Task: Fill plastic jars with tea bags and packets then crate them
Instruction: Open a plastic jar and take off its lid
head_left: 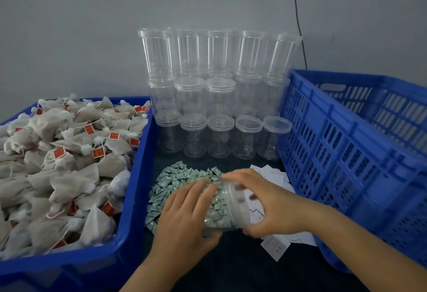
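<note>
My left grip (184, 208) wraps the packet-filled jar (219, 208) lying sideways; my right grip (261, 201) curls around its lid (235, 206). Green packets (171, 183) beneath, empty jars (217, 97) beyond, blue crate (346, 153) right.

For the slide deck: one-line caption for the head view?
Both hands, left hand and right hand, grip a sideways jar of green packets between tea-bag bin and blue crate.

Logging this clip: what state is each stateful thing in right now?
Jar in hands: on its side, holding green packets, lid end right.
Left hand: holds jar body.
Right hand: grips lid end.
Stacked jars: empty.
Blue bin: heaped with tea bags.
Slatted crate: contents not visible.
</note>
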A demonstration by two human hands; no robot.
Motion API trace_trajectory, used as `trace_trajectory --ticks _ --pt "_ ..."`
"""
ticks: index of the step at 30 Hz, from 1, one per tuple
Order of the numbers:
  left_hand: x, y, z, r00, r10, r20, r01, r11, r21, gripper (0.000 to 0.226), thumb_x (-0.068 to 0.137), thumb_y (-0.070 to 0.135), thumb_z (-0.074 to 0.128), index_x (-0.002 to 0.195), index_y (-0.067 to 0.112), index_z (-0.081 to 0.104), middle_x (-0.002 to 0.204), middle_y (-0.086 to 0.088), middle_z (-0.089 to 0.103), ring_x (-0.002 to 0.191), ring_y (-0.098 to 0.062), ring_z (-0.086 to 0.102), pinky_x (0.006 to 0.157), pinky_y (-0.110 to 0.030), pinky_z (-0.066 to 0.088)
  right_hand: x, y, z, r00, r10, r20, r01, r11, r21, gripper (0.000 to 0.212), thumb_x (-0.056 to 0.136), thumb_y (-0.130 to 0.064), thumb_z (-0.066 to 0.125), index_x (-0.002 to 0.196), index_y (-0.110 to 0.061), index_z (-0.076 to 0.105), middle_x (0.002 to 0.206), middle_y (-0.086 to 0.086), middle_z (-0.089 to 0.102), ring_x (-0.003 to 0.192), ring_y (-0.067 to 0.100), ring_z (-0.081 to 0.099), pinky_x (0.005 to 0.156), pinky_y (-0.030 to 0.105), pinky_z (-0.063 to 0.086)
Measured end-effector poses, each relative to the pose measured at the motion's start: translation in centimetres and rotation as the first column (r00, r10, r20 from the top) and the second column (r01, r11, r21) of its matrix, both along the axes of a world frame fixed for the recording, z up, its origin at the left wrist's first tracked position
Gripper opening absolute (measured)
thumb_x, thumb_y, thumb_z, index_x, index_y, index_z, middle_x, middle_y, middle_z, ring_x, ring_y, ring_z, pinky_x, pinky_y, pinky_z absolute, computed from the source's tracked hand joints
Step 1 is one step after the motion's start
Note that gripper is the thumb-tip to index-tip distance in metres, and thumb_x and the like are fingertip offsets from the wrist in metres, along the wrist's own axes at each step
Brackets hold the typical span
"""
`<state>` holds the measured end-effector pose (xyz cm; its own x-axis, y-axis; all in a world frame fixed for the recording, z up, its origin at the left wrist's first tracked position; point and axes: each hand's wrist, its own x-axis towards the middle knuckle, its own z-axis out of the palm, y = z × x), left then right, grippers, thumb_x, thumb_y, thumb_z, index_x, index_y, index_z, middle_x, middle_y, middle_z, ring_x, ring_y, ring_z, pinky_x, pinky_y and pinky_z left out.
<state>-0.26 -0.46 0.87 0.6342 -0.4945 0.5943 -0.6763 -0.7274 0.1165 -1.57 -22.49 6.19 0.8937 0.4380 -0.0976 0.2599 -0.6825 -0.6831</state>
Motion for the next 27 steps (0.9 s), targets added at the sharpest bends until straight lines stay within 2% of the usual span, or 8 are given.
trace_trajectory --ticks 2,4,7,9,17,20,23,27 --pt "0.2 0.2 0.0 1.0 -0.003 -0.025 0.002 1.0 -0.028 0.093 0.051 0.043 0.084 0.13 0.018 0.043 0.128 -0.002 0.058 0.117 -0.02 0.052 0.098 -0.037 0.043 0.0 -0.2 -0.6 0.995 0.028 0.095 -0.025 0.999 -0.039 0.114 0.074 -0.042 0.083 0.135 -0.078 -0.006 0.15 -0.043 -0.004 0.138 -0.021 0.01 0.107 0.017 0.037" --pt "0.3 0.2 0.2 1.0 0.005 0.004 -0.005 1.0 -0.011 0.094 0.049 0.04 0.087 0.129 0.017 0.043 0.127 -0.004 0.059 0.117 -0.02 0.052 0.098 -0.038 0.042 -0.1 0.2 -0.6 0.986 -0.147 -0.082 0.16 0.972 0.171 0.116 0.063 -0.073 0.076 0.141 -0.071 -0.009 0.157 -0.035 0.001 0.144 -0.007 0.022 0.114 0.034 0.038" --pt "0.2 -0.2 0.4 0.991 -0.001 0.136 -0.008 0.998 0.067 0.089 0.048 0.029 0.087 0.126 0.017 0.046 0.124 -0.008 0.062 0.114 -0.026 0.059 0.099 -0.041 0.042 0.3 1.0 0.0 0.753 -0.276 -0.598 0.56 0.746 0.361 0.104 0.053 -0.094 0.056 0.138 -0.037 0.041 0.135 0.005 0.058 0.1 0.021 0.071 0.084 0.043 0.061" --pt "0.1 -0.4 0.4 0.977 -0.015 0.211 -0.003 0.996 0.085 0.084 0.05 0.023 0.085 0.125 0.017 0.047 0.124 -0.009 0.063 0.113 -0.028 0.061 0.099 -0.042 0.039 0.4 1.3 0.4 0.686 -0.198 -0.7 0.559 0.759 0.334 0.088 0.055 -0.086 0.057 0.118 -0.025 0.058 0.108 0.015 0.069 0.083 0.031 0.075 0.068 0.039 0.061" --pt "0.2 -0.1 0.2 0.998 -0.057 0.036 0.058 0.998 -0.024 0.088 0.053 0.039 0.085 0.128 0.02 0.043 0.129 -0.002 0.058 0.119 -0.02 0.052 0.097 -0.037 0.043 0.1 0.8 -0.3 0.987 -0.126 -0.103 0.145 0.969 0.201 0.066 0.077 -0.039 0.078 0.129 -0.052 0.039 0.12 -0.022 0.053 0.098 -0.008 0.06 0.08 0.02 0.054" --pt "0.0 0.2 0.4 0.979 -0.114 -0.171 0.102 0.992 -0.079 0.087 0.059 0.052 0.073 0.135 0.031 0.037 0.135 0.017 0.046 0.123 -0.001 0.039 0.1 -0.032 0.037 -0.2 0.0 0.5 0.995 0.045 0.091 -0.043 0.999 -0.028 0.081 0.072 -0.033 0.081 0.127 -0.066 0.031 0.134 -0.034 0.033 0.124 -0.007 0.043 0.101 0.021 0.045" --pt "0.1 0.6 0.1 0.876 -0.2 -0.44 0.121 0.972 -0.201 0.092 0.058 0.059 0.071 0.133 0.057 0.019 0.13 0.045 0.026 0.122 0.02 0.027 0.103 -0.019 0.032 -0.4 -1.0 1.2 0.975 0.164 0.147 -0.138 0.975 -0.172 0.09 0.073 -0.027 0.081 0.124 -0.076 0.026 0.138 -0.041 0.014 0.126 -0.01 0.035 0.091 0.009 0.044" --pt "0.5 0.9 -0.2 0.766 -0.331 -0.551 0.066 0.893 -0.444 0.093 0.054 0.054 0.079 0.127 0.065 0.022 0.124 0.042 0.039 0.118 0.013 0.043 0.09 -0.015 0.045 -0.4 -1.8 2.4 0.988 0.045 0.15 -0.051 0.998 0.035 0.079 0.066 -0.04 0.079 0.122 -0.073 0.035 0.138 -0.034 0.026 0.131 -0.01 0.036 0.1 0.01 0.042"
